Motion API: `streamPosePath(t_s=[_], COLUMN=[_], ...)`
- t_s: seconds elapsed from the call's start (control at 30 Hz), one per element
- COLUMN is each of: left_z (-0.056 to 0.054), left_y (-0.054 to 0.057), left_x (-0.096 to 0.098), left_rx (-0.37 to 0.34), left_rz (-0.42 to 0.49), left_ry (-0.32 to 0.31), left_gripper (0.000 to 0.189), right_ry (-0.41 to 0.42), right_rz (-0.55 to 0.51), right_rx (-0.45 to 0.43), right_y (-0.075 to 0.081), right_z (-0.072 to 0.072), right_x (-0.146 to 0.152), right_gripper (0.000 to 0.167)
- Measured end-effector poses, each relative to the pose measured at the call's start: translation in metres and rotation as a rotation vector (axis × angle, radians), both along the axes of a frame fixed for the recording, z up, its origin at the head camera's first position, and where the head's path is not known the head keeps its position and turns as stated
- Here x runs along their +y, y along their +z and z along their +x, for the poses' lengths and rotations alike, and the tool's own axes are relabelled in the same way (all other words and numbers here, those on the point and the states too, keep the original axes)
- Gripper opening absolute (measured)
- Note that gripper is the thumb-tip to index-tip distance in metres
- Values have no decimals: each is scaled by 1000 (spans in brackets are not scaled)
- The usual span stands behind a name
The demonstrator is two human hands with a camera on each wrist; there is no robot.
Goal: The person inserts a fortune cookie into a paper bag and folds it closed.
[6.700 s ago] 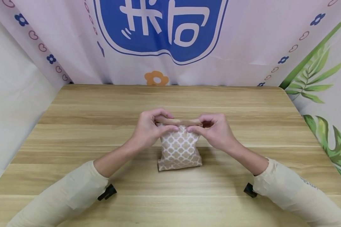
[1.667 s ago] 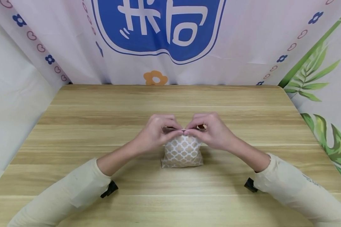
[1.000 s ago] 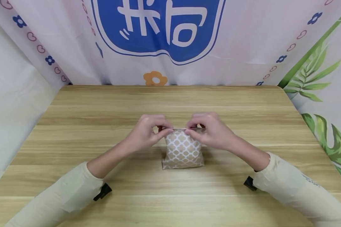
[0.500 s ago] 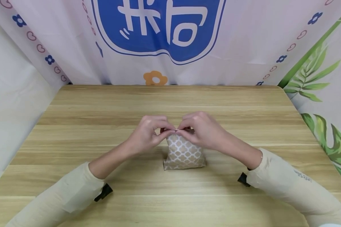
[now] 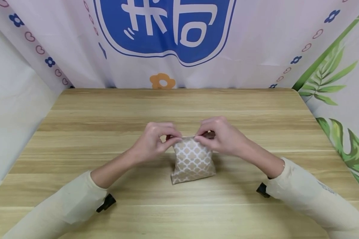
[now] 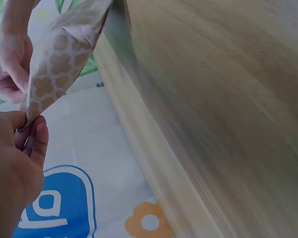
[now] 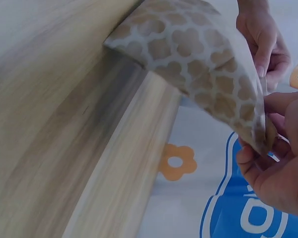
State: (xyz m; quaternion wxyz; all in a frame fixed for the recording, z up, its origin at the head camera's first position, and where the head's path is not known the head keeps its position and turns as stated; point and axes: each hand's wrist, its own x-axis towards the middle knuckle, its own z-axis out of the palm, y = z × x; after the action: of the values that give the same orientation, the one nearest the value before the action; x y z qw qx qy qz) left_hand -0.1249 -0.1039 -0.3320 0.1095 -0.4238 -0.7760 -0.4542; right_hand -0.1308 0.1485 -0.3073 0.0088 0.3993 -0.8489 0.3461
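Note:
A small tan paper bag [image 5: 194,158] with a white lattice print stands puffed out on the table, its top edge toward the back. My left hand [image 5: 154,139] pinches that edge near its left end between thumb and fingers. Toward the right end, my right hand [image 5: 222,138] pinches the same edge; a thin pale strip of it shows between the hands. In the left wrist view the bag [image 6: 62,57] tapers to the corner in the left hand [image 6: 15,158]. The right wrist view shows the right fingers [image 7: 248,158] at the other corner. Whatever is inside the bag is hidden.
The wood-grain table [image 5: 107,106] reaches back to a white printed curtain [image 5: 251,39] with a blue emblem. On the right side hangs a leaf-print cloth [image 5: 347,132]. Black wrist devices [image 5: 106,203] stick out below both sleeves.
Earlier the top was a wider folded brown band; now it is a thin edge. In the last half second the hands have parted, and the bag's lower left corner has swung toward the front.

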Motion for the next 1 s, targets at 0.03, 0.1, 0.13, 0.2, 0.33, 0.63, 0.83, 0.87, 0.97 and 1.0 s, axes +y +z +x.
streamPosePath(t_s=[0.03, 0.1, 0.13, 0.2, 0.33, 0.63, 0.83, 0.87, 0.97, 1.0], left_z=[0, 0, 0, -1, -2, -3, -3, -3, -3, -3], left_y=[-1, -2, -3, -4, -5, -4, -3, -3, -2, -3], left_x=[-1, -3, -4, -5, -6, -9, -11, -11, -11, -11], left_rx=[1, 3, 4, 7, 10, 18, 9, 5, -10, -14], left_rz=[1, 5, 7, 8, 14, 29, 20, 18, 14, 14], left_ry=[6, 12, 15, 16, 15, 25, 29, 29, 31, 32], left_gripper=[9, 10, 10, 10, 11, 12, 12, 12, 12, 12], right_ry=[-16, -47, -59, -76, -67, -36, -20, -19, -20, -18], right_rz=[2, 5, 5, 4, -27, -90, -118, -117, -95, -85], right_rx=[-8, -13, -16, -19, -54, -123, -164, -167, -169, -165], right_y=[0, -2, -3, -4, -6, -7, -8, -8, -7, -7], right_z=[0, 0, 0, -1, -1, -4, -5, -5, -6, -6], right_x=[2, 7, 9, 13, 19, 28, 29, 29, 29, 29], right_gripper=[8, 9, 8, 7, 3, 19, 20, 20, 22, 23])
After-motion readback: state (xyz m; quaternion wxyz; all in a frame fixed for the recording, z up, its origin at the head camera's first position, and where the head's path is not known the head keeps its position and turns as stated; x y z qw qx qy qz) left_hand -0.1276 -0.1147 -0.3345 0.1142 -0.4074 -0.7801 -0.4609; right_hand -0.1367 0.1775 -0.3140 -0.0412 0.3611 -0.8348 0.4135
